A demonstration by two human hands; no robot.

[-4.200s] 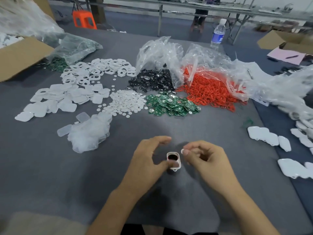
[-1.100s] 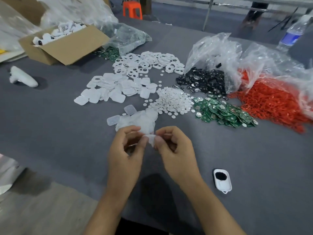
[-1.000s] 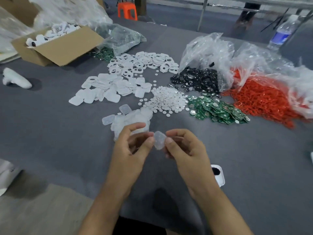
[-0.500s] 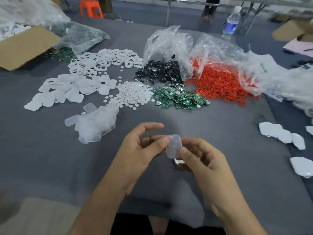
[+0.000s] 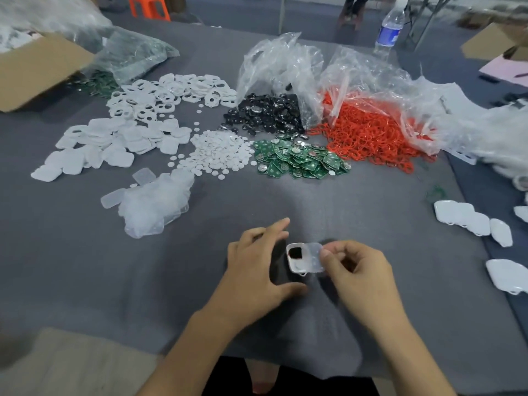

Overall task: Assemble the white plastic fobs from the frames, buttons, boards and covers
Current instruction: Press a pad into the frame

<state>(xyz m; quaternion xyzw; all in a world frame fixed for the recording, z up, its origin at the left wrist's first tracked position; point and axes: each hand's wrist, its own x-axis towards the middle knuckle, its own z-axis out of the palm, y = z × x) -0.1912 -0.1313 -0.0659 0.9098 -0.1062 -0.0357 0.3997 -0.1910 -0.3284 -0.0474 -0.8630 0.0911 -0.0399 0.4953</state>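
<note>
soft even light; perhaps blurred edges

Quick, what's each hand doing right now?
Left hand: open, fingers spread beside the white fob frame, holding nothing.
Right hand: closed, pinching a clear cover.

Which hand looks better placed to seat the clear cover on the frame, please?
Right. The right hand already pinches the clear cover at the white frame. The left hand is spread open beside it, likely steadying.
</note>
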